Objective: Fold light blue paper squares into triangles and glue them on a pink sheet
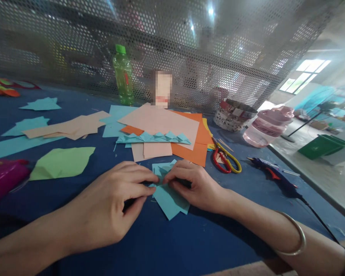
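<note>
A folded light-blue paper piece [169, 197] lies on the blue table [189, 245] in front of me. My left hand [115, 209] pinches its left edge with thumb and fingers closed. From the right, my right hand [191, 184] presses and pinches the same fold; a metal bangle sits on that wrist. Both sets of fingertips meet near the middle of the paper. Beyond the hands lies a row of folded blue paper triangles [153, 138] on a stack of peach and orange sheets [172, 126].
Red and yellow scissors [225, 159] and a blue glue gun [276, 178] lie to the right. A green bottle [123, 74], a basket [234, 114] and a pink container [266, 126] stand further back by a perforated metal screen. Green paper [61, 163] and blue scraps [25, 124] lie left.
</note>
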Demonstrator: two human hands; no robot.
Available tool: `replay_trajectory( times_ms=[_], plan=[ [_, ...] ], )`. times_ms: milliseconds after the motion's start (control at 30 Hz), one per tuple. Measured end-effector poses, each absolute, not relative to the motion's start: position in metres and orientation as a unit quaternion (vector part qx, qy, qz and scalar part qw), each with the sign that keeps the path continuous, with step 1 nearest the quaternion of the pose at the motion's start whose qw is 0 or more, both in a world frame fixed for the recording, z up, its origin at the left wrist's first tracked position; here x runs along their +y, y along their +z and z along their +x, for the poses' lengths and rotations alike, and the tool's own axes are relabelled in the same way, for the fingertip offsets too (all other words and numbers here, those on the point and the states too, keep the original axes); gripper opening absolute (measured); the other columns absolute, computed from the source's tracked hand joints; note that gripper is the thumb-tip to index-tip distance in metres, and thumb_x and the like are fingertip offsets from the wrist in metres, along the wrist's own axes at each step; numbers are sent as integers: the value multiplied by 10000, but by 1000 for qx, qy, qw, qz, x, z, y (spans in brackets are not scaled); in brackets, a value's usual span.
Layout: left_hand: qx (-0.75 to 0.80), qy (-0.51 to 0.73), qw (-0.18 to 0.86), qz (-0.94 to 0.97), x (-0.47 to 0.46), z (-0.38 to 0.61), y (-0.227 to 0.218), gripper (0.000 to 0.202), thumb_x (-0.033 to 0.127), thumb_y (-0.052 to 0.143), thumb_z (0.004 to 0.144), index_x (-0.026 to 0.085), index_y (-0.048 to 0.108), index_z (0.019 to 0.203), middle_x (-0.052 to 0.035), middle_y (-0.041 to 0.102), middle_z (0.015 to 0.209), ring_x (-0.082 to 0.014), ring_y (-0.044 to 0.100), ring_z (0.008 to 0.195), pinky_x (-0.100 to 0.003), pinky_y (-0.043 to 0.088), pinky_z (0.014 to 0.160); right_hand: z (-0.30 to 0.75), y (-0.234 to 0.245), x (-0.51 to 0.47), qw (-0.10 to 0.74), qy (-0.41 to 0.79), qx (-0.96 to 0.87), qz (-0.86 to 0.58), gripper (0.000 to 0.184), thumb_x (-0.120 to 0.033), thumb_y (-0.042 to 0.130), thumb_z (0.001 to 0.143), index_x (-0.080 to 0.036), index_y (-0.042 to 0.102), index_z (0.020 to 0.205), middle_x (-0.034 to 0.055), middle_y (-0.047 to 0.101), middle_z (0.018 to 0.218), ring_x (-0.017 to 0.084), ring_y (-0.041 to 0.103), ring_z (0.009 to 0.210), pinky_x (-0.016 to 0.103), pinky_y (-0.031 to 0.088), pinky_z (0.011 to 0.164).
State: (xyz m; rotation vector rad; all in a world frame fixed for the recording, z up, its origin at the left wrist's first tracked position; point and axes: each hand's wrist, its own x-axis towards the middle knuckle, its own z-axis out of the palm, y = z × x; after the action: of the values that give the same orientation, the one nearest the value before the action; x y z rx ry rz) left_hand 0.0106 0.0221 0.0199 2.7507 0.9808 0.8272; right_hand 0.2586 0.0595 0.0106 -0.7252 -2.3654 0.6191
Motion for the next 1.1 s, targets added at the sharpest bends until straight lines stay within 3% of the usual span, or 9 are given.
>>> replay_trajectory(
  times_ms=[200, 433, 667, 1100],
  plan=[
    [324, 276, 48, 903, 22, 11, 20, 257, 156, 533, 950, 227, 778, 989, -53, 806, 1104, -228, 733, 1049, -403, 543, 989, 260, 10, 61, 298, 237, -887, -260, 229, -32, 586, 890, -207, 728, 931, 45, 725, 907, 170, 678, 867, 288, 560, 786],
    [326, 278, 64, 901, 22, 13, 24, 334, 155, 518, 966, 237, 722, 1217, -53, 788, 1150, -229, 720, 1060, -394, 559, 961, 261, 11, 63, 295, 209, -906, -220, 240, -15, 561, 889, -195, 716, 924, 56, 723, 917, 188, 669, 905, 327, 563, 834],
    [332, 255, 50, 907, 23, 12, 21, 345, 147, 502, 973, 292, 767, 1139, -28, 757, 1193, -229, 681, 1095, -392, 535, 965, 262, 11, 64, 293, 198, -911, -210, 224, -41, 569, 906, -206, 717, 932, 58, 714, 934, 187, 674, 922, 315, 570, 822],
    [319, 267, 27, 909, 20, 14, 22, 346, 107, 496, 958, 267, 778, 1080, -34, 759, 1157, -235, 677, 1067, -403, 522, 954, 262, 9, 66, 310, 178, -916, -181, 205, -24, 579, 903, -165, 727, 916, 76, 712, 931, 185, 675, 911, 300, 559, 824]
  ],
)
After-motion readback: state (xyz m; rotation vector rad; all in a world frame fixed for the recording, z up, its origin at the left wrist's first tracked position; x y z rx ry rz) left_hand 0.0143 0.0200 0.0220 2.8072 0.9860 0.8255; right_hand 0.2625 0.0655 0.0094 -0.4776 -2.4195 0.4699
